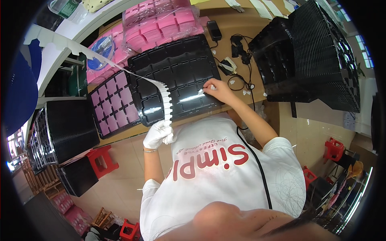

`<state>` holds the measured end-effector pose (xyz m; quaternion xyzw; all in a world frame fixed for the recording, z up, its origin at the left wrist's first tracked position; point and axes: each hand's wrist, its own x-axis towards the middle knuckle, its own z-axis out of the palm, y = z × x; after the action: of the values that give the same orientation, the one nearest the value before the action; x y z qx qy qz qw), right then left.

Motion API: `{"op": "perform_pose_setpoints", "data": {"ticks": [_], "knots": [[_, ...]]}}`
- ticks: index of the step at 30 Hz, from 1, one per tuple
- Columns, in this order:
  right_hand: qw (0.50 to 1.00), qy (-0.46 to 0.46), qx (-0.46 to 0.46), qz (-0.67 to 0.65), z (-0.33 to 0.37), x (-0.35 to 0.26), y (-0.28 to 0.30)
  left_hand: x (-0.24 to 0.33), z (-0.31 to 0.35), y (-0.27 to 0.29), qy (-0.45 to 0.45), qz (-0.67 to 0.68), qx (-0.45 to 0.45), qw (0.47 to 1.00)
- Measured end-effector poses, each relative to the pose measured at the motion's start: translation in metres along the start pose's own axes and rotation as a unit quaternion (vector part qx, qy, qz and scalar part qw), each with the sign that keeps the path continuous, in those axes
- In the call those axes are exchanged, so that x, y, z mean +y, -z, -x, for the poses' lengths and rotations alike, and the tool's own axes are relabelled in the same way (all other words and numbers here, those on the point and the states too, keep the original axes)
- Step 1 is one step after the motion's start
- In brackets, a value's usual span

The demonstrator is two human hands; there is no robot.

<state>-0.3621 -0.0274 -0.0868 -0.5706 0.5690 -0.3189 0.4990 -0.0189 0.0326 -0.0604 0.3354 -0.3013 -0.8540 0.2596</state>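
Observation:
My left hand, in a white glove, is closed round the lower end of a long white strip with a notched edge. The strip runs up and curves away to the far left, past the table's edge. My bare right hand pinches a small white piece just over the right part of a black compartment tray. This tray lies in front of me, with shallow divided pockets and light glare on it. To its left sits another black tray holding pink pads.
Plastic-wrapped pink foam stacks stand behind the trays. Tall stacks of black trays rise at right and left. Cables and a black power adapter lie on the table's right. A red stool stands below left.

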Motion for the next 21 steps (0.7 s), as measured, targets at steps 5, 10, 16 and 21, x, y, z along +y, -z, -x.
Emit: {"op": "perform_pose_setpoints", "data": {"ticks": [5, 10, 16, 21], "knots": [[0.967, 0.105, 0.01, 0.231, -0.008, 0.003, -0.025, 0.003, 0.001, 0.005, 0.02, -0.038, 0.056, 0.998], [0.979, 0.095, 0.098, 0.149, 0.026, 0.004, 0.009, 0.015, 0.017, 0.0, 0.071, -0.181, 0.179, 0.965], [0.899, -0.176, 0.294, 0.274, 0.146, 0.153, 0.088, -0.026, 0.047, 0.048, 0.081, -0.296, 0.275, 0.911], [0.698, -0.268, 0.229, 0.623, 0.202, 0.239, 0.09, -0.043, 0.049, 0.06, 0.026, -0.312, 0.293, 0.903]]}}
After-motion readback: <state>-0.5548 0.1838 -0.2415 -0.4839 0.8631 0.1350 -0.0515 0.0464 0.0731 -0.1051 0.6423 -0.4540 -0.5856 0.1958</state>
